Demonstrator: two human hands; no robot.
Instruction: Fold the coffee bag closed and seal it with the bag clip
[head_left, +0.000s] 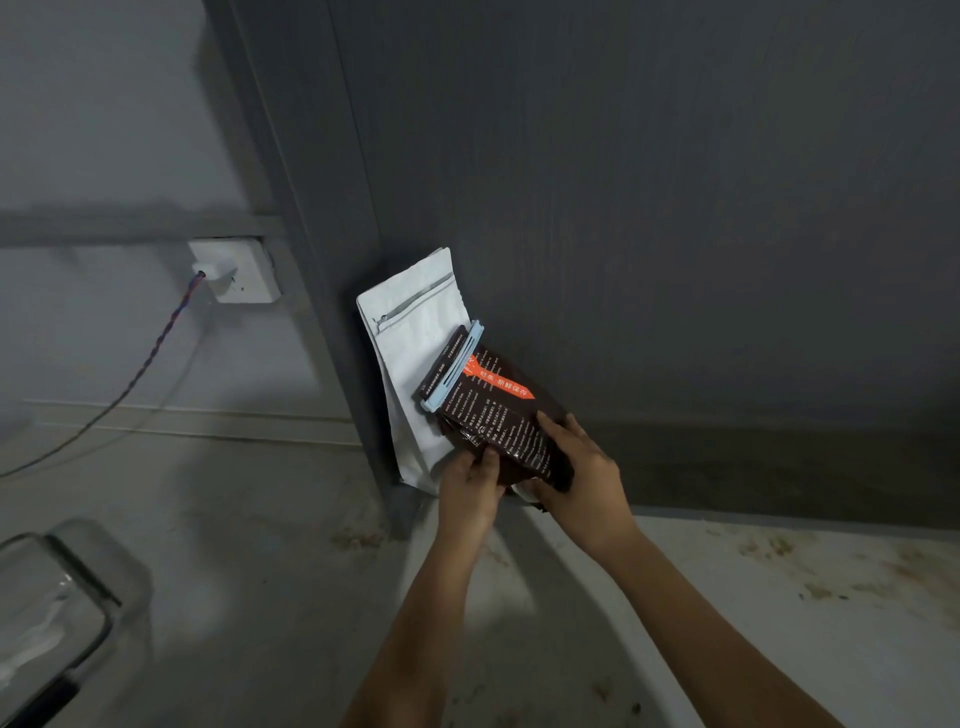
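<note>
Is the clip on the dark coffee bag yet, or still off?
On. The light blue bag clip sits clamped across the top of the dark coffee bag, which both hands hold low down.

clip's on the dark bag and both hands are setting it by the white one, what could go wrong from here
1. The dark coffee bag is tilted, with the left hand and right hand low on it; let go, it may topple.
2. It leans against the white bag propped at the wall, so it could push that bag over.
3. The blue bag clip sits across the folded top at a slant; a bump might shift it and loosen the fold.
</note>
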